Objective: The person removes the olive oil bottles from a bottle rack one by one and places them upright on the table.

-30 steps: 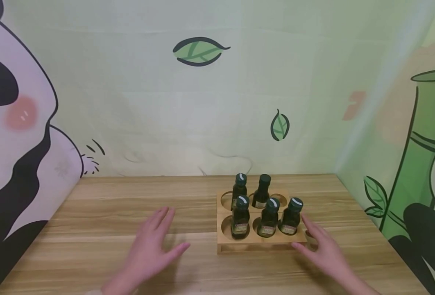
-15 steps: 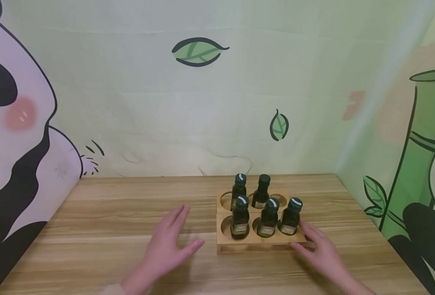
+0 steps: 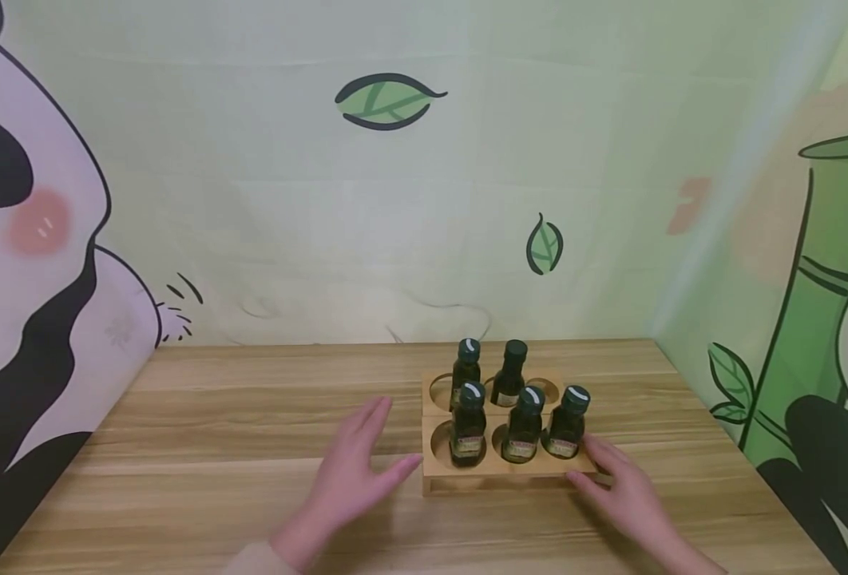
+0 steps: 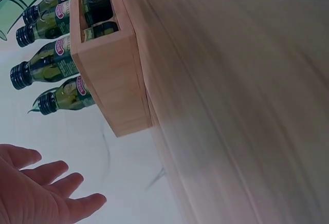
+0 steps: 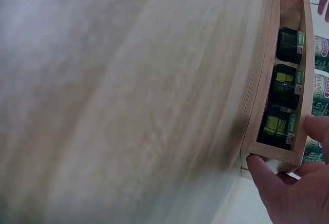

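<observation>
A two-tier wooden bottle rack (image 3: pixel 492 470) with round holes stands on the table, right of centre in the head view. Small dark green glass bottles stand in it: a front row with a left bottle (image 3: pixel 469 427), a middle bottle (image 3: pixel 522 427) and a right bottle (image 3: pixel 568 423), and two at the back. My right hand (image 3: pixel 628 495) grips the rack's right end, thumb at the front edge and fingers at the side. Spread fingers show on my left hand (image 3: pixel 352 471), just left of the rack and apart from it, holding nothing. The left wrist view shows the rack's bare left end (image 4: pixel 113 90).
The wood-grain table (image 3: pixel 215 479) extends to a printed cloth backdrop (image 3: pixel 287 200) with a panda, leaves and bamboo. The rack's back right hole (image 3: pixel 541 389) has no bottle. In the right wrist view, bottle bottoms (image 5: pixel 284 85) show through the rack's open front.
My left hand has moved right, towards the rack's left end. My right hand has shifted slightly left and drawn in against the right end. Rack and bottles stay in place.
</observation>
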A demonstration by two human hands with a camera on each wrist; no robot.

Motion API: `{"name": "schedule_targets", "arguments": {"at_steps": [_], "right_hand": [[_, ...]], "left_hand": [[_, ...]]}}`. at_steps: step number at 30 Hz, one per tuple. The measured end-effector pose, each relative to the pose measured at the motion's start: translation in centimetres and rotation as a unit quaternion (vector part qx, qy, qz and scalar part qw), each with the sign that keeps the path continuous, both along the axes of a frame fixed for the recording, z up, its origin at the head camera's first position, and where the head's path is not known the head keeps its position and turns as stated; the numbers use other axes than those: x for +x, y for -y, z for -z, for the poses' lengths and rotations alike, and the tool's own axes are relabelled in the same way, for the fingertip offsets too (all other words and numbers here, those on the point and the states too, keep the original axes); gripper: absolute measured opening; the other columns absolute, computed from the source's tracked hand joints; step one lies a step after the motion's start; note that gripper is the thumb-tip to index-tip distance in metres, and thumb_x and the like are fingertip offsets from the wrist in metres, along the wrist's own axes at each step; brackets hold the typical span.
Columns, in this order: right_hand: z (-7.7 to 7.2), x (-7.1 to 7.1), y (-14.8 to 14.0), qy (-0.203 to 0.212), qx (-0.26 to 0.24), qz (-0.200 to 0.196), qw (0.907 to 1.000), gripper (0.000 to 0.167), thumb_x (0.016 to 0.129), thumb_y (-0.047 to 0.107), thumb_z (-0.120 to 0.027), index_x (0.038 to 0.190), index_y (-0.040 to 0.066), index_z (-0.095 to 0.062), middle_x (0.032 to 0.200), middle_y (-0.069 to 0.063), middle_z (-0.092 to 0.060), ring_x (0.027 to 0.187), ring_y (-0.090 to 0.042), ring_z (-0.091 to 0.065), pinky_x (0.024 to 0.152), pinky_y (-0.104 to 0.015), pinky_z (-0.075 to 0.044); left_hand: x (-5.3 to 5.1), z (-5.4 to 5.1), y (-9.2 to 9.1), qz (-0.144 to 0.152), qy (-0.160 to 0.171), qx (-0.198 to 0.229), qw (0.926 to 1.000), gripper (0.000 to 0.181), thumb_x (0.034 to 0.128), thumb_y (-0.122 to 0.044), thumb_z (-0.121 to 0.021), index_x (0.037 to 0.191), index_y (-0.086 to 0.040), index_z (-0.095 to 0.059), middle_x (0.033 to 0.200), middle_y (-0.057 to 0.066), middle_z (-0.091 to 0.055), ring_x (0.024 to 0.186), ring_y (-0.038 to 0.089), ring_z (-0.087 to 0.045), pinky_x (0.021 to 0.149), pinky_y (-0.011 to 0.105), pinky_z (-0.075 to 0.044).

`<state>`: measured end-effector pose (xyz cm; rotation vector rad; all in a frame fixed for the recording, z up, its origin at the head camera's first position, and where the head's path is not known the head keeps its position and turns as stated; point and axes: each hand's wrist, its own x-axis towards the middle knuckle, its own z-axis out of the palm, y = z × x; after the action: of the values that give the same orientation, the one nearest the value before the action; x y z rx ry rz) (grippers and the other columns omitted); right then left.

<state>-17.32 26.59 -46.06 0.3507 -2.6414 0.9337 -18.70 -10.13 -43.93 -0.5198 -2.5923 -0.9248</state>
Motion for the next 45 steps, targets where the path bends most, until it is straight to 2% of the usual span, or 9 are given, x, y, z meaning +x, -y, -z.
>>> {"name": "schedule_targets", "arguments": {"at_steps": [7, 15, 21, 28, 35, 40, 45], "right_hand": [[0.0, -0.1, 0.1, 0.022, -0.011, 0.003, 0.9997, 0.055, 0.088, 0.016, -0.076, 0.132, -0.01, -0.056, 0.132, -0.031, -0.055, 0.118, -0.047, -0.056, 0.085, -0.048, -0.055], [-0.1, -0.1, 0.2, 0.014, -0.002, 0.007, 0.9999, 0.055, 0.088, 0.016, -0.077, 0.131, -0.011, -0.057, 0.131, -0.031, -0.056, 0.117, -0.046, -0.056, 0.089, -0.053, -0.052], [-0.2, -0.1, 0.2, 0.017, -0.006, 0.008, 0.9998, 0.053, 0.088, 0.016, -0.076, 0.13, -0.01, -0.057, 0.13, -0.03, -0.057, 0.116, -0.045, -0.058, 0.088, -0.053, -0.053], [-0.1, -0.2, 0.3, 0.006, -0.012, 0.004, 0.9999, 0.051, 0.086, 0.014, -0.078, 0.128, -0.01, -0.06, 0.127, -0.029, -0.059, 0.113, -0.044, -0.06, 0.085, -0.05, -0.054], [-0.1, -0.2, 0.3, -0.001, -0.005, 0.008, 1.0, 0.052, 0.086, 0.015, -0.079, 0.127, -0.01, -0.061, 0.126, -0.028, -0.061, 0.112, -0.042, -0.061, 0.086, -0.052, -0.054], [-0.1, -0.2, 0.2, 0.005, -0.007, 0.01, 0.9999, 0.052, 0.086, 0.015, -0.079, 0.127, -0.01, -0.06, 0.126, -0.028, -0.061, 0.111, -0.042, -0.061, 0.086, -0.051, -0.054], [0.0, -0.2, 0.2, 0.009, -0.008, 0.013, 0.9998, 0.052, 0.086, 0.016, -0.078, 0.127, -0.01, -0.06, 0.126, -0.029, -0.06, 0.112, -0.043, -0.061, 0.086, -0.051, -0.054]], "left_hand": [[-0.6, -0.1, -1.5, 0.011, 0.005, 0.018, 0.9998, 0.085, 0.0861, -0.053, -0.07, 0.149, -0.003, -0.042, 0.148, 0.019, -0.045, 0.134, 0.044, -0.042, 0.106, 0.063, -0.034], [-1.2, -0.5, -3.1, 0.027, -0.005, 0.046, 0.9986, 0.081, 0.0855, -0.05, -0.072, 0.147, -0.004, -0.045, 0.145, 0.017, -0.049, 0.131, 0.041, -0.045, 0.107, 0.06, -0.035], [-1.6, -1.0, -4.1, 0.032, -0.013, 0.072, 0.9968, 0.082, 0.0831, -0.051, -0.074, 0.147, -0.008, -0.046, 0.142, 0.014, -0.053, 0.13, 0.037, -0.048, 0.106, 0.058, -0.037], [-2.2, -1.4, -5.4, 0.039, -0.031, 0.085, 0.9952, 0.081, 0.0806, -0.045, -0.079, 0.145, -0.006, -0.048, 0.139, 0.014, -0.056, 0.128, 0.036, -0.05, 0.105, 0.055, -0.039], [-2.7, -1.3, -6.4, 0.048, -0.011, 0.108, 0.993, 0.079, 0.0807, -0.045, -0.08, 0.144, -0.008, -0.05, 0.14, 0.011, -0.056, 0.129, 0.034, -0.048, 0.105, 0.054, -0.04], [-3.0, -1.5, -6.9, 0.055, 0.014, 0.118, 0.9913, 0.081, 0.081, -0.043, -0.08, 0.147, -0.011, -0.046, 0.138, 0.006, -0.057, 0.128, 0.028, -0.05, 0.106, 0.051, -0.04], [-3.3, -1.7, -7.2, 0.073, 0.016, 0.131, 0.9885, 0.077, 0.0824, -0.037, -0.081, 0.146, -0.012, -0.047, 0.132, 0.004, -0.062, 0.123, 0.023, -0.054, 0.103, 0.048, -0.043]]}}
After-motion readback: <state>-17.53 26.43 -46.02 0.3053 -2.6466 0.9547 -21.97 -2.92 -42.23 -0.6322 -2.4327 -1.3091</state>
